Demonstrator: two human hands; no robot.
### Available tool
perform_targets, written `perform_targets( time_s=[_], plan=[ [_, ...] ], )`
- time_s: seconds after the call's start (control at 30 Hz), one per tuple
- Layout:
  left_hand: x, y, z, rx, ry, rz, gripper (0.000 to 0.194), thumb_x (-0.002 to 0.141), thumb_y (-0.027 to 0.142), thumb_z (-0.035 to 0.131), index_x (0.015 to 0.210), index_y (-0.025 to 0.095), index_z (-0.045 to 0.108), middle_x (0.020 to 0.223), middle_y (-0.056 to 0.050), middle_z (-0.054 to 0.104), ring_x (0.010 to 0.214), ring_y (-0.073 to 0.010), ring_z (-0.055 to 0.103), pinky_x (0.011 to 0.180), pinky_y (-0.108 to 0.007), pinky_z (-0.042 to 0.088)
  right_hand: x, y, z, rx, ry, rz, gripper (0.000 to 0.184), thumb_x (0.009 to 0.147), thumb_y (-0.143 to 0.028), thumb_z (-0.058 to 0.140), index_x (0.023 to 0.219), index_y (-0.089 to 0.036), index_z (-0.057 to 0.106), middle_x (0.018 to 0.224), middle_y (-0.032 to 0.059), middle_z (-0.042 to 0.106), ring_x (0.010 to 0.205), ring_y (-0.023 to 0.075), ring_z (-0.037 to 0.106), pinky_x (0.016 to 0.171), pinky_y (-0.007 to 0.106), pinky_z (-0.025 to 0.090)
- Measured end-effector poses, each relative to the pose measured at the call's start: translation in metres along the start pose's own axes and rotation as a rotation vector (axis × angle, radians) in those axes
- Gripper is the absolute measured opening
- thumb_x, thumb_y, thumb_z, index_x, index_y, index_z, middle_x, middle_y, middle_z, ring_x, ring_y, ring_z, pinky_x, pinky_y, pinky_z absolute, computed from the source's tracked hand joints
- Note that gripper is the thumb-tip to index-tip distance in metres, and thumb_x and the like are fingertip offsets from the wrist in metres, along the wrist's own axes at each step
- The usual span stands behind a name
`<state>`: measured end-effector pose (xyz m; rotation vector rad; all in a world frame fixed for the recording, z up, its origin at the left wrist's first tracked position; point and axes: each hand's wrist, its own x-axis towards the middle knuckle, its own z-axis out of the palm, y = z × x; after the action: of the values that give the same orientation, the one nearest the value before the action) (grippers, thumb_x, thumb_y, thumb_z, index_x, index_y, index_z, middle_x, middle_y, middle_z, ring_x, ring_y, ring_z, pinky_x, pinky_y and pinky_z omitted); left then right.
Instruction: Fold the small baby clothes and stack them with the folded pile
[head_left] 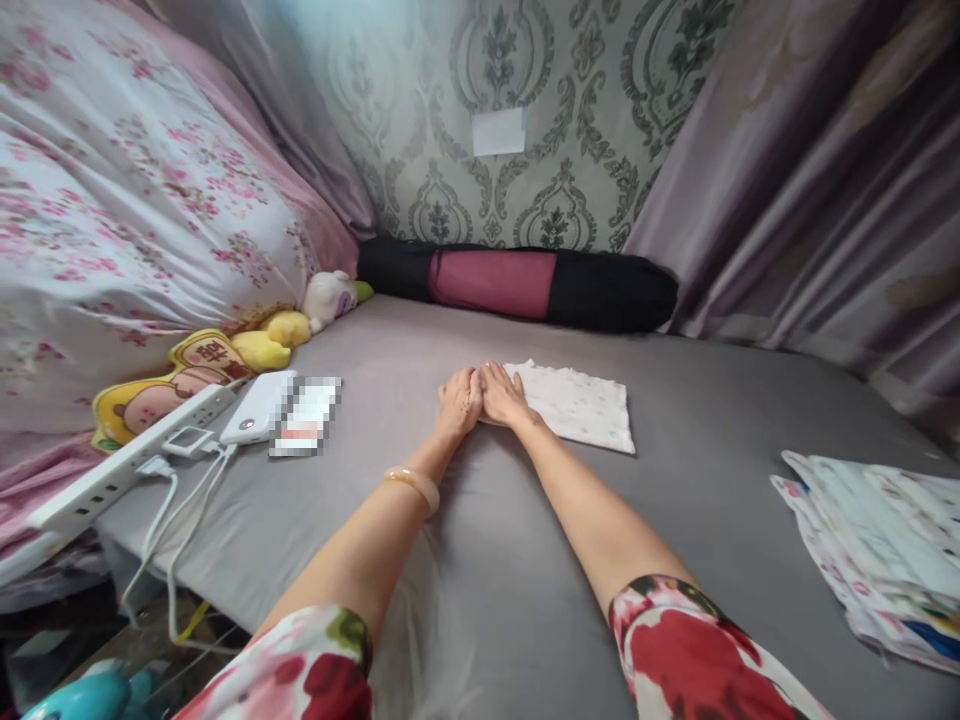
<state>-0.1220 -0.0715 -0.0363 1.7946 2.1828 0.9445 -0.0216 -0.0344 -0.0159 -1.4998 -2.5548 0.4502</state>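
Note:
A folded white cloth (pixel 581 405) with small faint prints lies flat on the grey bed sheet (pixel 480 560). My right hand (pixel 502 395) presses palm down on its left part, with the fingers stretched and slightly apart. Right beside it, my left hand (pixel 459 402) is closed at the cloth's left edge, its fingers bent and pressed together against the right hand. The cloth under both hands is hidden. A pale bangle (pixel 412 487) circles my left wrist.
At the back lies a long black and maroon bag (pixel 495 283). To the left are a power strip (pixel 127 455) with cables, a white power bank (pixel 259 408), a blurred-out flat item (pixel 306 415) and plush toys (pixel 262 345). A stack of folded cloths (pixel 877 550) sits at the right.

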Motion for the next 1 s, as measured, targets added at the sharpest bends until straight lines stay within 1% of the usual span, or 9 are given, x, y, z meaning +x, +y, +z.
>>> perform_targets(
  time_s=[0.07, 0.13, 0.23, 0.3, 0.4, 0.6, 0.7, 0.8, 1.0],
  plan=[
    [-0.002, 0.002, -0.001, 0.028, -0.013, 0.052, 0.044, 0.102, 0.029, 0.021, 0.131, 0.02, 0.053, 0.138, -0.009, 0.058, 0.132, -0.0201, 0.048, 0.113, -0.043, 0.03, -0.004, 0.007, -0.004, 0.008, 0.047, 0.014, 0.056, 0.102, -0.032, 0.018, 0.154, -0.013, 0.027, 0.162, 0.0112, 0.02, 0.15, 0.0244, 0.014, 0.12, 0.052, 0.011],
    [-0.005, 0.003, -0.001, 0.066, -0.046, 0.107, 0.045, 0.1, 0.028, 0.025, 0.136, 0.021, 0.05, 0.144, -0.007, 0.053, 0.138, -0.0203, 0.041, 0.115, -0.044, 0.026, -0.01, 0.015, -0.006, -0.029, 0.103, 0.037, 0.055, 0.102, -0.032, 0.02, 0.153, -0.014, 0.03, 0.162, 0.0116, 0.021, 0.15, 0.0253, 0.013, 0.12, 0.053, 0.008],
    [-0.007, 0.005, -0.002, 0.147, -0.128, 0.207, 0.049, 0.096, 0.025, 0.033, 0.143, 0.024, 0.046, 0.15, -0.004, 0.048, 0.145, -0.0229, 0.03, 0.118, -0.048, 0.02, -0.017, 0.024, -0.004, -0.078, 0.127, 0.049, 0.055, 0.101, -0.032, 0.022, 0.152, -0.014, 0.033, 0.161, 0.0121, 0.023, 0.15, 0.0258, 0.014, 0.119, 0.053, 0.006],
    [-0.007, 0.006, -0.002, 0.199, -0.197, 0.262, 0.052, 0.093, 0.024, 0.035, 0.144, 0.025, 0.046, 0.151, -0.003, 0.046, 0.146, -0.0253, 0.027, 0.118, -0.051, 0.018, -0.02, 0.028, -0.001, -0.087, 0.131, 0.049, 0.054, 0.101, -0.031, 0.022, 0.151, -0.014, 0.035, 0.16, 0.0119, 0.026, 0.149, 0.0256, 0.017, 0.119, 0.053, 0.008],
    [-0.007, 0.006, -0.003, 0.239, -0.256, 0.278, 0.053, 0.093, 0.023, 0.033, 0.144, 0.026, 0.047, 0.152, -0.002, 0.046, 0.146, -0.0264, 0.028, 0.117, -0.052, 0.019, -0.02, 0.03, 0.004, -0.103, 0.149, 0.045, 0.054, 0.1, -0.031, 0.022, 0.15, -0.015, 0.037, 0.159, 0.012, 0.03, 0.148, 0.0254, 0.02, 0.118, 0.053, 0.01],
    [-0.007, 0.004, -0.001, 0.256, -0.243, 0.285, 0.053, 0.093, 0.024, 0.033, 0.144, 0.028, 0.046, 0.152, -0.003, 0.045, 0.145, -0.0276, 0.03, 0.117, -0.053, 0.02, -0.018, 0.031, 0.004, -0.1, 0.117, 0.042, 0.056, 0.1, -0.032, 0.02, 0.152, -0.015, 0.034, 0.16, 0.0109, 0.027, 0.148, 0.025, 0.019, 0.118, 0.053, 0.01],
    [-0.008, 0.004, 0.001, 0.262, -0.225, 0.297, 0.049, 0.097, 0.03, 0.032, 0.143, 0.029, 0.048, 0.151, -0.003, 0.047, 0.144, -0.0288, 0.031, 0.117, -0.054, 0.02, -0.021, 0.035, -0.002, -0.074, 0.098, 0.056, 0.056, 0.101, -0.033, 0.019, 0.153, -0.015, 0.031, 0.161, 0.0107, 0.026, 0.149, 0.024, 0.018, 0.119, 0.051, 0.01],
    [-0.008, 0.005, 0.002, 0.264, -0.223, 0.302, 0.047, 0.099, 0.037, 0.032, 0.143, 0.03, 0.049, 0.152, -0.004, 0.046, 0.144, -0.0312, 0.031, 0.116, -0.056, 0.019, -0.028, 0.043, -0.006, -0.092, 0.15, 0.128, 0.057, 0.101, -0.034, 0.019, 0.153, -0.013, 0.031, 0.161, 0.0123, 0.023, 0.149, 0.0257, 0.016, 0.119, 0.053, 0.007],
    [-0.009, 0.006, 0.0, 0.29, -0.25, 0.309, 0.051, 0.098, 0.048, 0.037, 0.144, 0.03, 0.047, 0.155, -0.006, 0.041, 0.144, -0.0335, 0.03, 0.116, -0.057, 0.018, -0.034, 0.055, 0.0, -0.126, 0.147, 0.165, 0.056, 0.101, -0.035, 0.021, 0.152, -0.017, 0.033, 0.162, 0.0096, 0.022, 0.149, 0.0259, 0.015, 0.118, 0.054, 0.009]
  ],
)
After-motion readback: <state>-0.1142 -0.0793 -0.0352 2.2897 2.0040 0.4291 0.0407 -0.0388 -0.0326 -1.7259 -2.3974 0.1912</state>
